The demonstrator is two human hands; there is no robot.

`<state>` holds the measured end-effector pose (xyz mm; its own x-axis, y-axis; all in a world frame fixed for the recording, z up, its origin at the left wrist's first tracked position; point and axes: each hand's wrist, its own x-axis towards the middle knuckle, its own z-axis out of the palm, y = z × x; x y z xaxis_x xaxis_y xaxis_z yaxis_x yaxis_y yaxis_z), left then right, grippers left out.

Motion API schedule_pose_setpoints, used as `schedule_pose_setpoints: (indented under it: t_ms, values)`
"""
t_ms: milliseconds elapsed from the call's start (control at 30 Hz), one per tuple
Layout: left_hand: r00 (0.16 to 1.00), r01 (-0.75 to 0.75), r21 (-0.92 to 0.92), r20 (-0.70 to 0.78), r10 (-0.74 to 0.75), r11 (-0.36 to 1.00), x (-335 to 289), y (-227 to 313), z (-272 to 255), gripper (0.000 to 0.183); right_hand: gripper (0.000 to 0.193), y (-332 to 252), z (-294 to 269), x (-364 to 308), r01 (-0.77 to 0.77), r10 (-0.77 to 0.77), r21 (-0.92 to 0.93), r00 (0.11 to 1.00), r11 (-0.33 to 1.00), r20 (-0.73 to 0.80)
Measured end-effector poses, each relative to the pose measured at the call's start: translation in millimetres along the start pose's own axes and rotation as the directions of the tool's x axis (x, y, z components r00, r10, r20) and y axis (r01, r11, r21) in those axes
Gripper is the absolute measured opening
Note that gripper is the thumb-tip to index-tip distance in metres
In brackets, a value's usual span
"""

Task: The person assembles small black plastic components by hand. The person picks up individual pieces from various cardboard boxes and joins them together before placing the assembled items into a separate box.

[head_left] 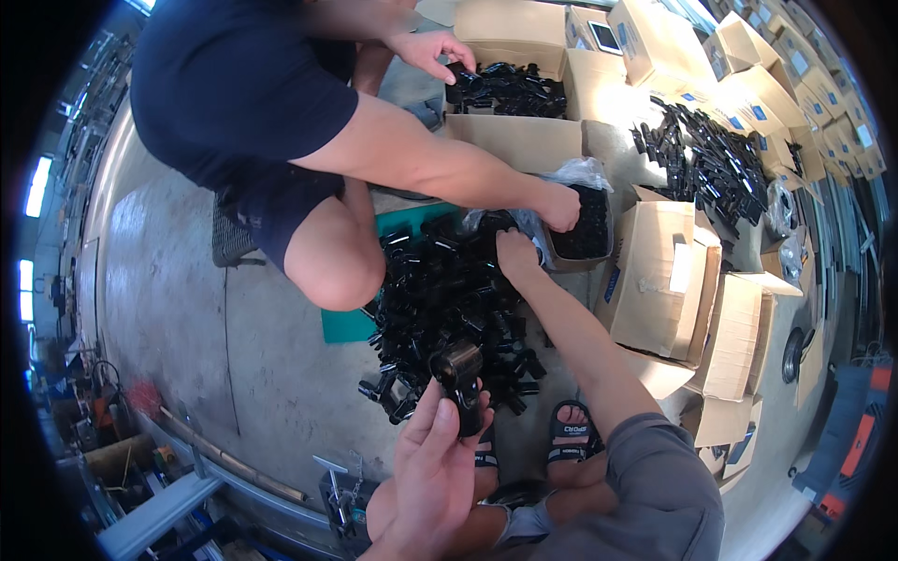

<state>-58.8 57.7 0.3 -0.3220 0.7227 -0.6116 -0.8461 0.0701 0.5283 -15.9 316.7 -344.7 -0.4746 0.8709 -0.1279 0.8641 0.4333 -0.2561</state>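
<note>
My left hand [437,460] is closed around a glossy black ring-headed part [458,366], holding it up with the round end on top. Behind it spreads a heap of similar black parts [440,290], partly on a green mat [344,326]. At the heap's far right edge, my right hand [517,254] is closed, its fingertips bent down among dark pieces and hidden. Just beyond stands a small plastic-lined box [582,264] of small black pieces. A co-worker's hand [561,208] reaches to that box, and their other hand [432,54] touches black parts in a carton.
The co-worker [243,103] crouches at the far left. An open carton [513,136] of black parts stands at the back. More black parts [702,159] lie on the floor at right, near several cardboard boxes [650,271]. A wooden pole [234,455] lies at near left.
</note>
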Motion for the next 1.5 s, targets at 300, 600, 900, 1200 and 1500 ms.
schedule_pose_setpoints:
  t_ms: [300,600,900,1200,1500]
  values:
    - [0.995,-0.081,-0.085,0.049,0.086,0.993,-9.4,1.3,-4.8,0.042,0.017,-54.1,-223.3,-134.3,0.093,-0.187,0.838,0.982,0.537,0.011]
    - [0.955,-0.16,-0.241,0.206,0.212,0.957,-23.8,-23.3,6.3,0.041,0.017,-95.8,-337.0,-265.3,0.293,-0.107,0.784,0.954,0.547,-0.282]
    - [0.923,-0.202,-0.261,0.273,0.272,0.944,-42.2,-42.6,14.8,0.038,0.016,-101.1,-332.1,-299.0,0.341,0.052,0.711,0.882,0.615,-0.468]
    - [0.906,-0.242,-0.282,0.278,0.32,0.928,-49.0,-45.5,17.9,0.034,0.017,-102.0,-328.7,-303.9,0.371,0.073,0.75,0.872,0.547,-0.485]
    - [0.901,-0.275,-0.236,0.275,0.336,0.932,-44.9,-51.1,19.7,0.036,0.016,-97.8,-330.0,-301.5,0.416,0.057,0.705,0.838,0.575,-0.542]
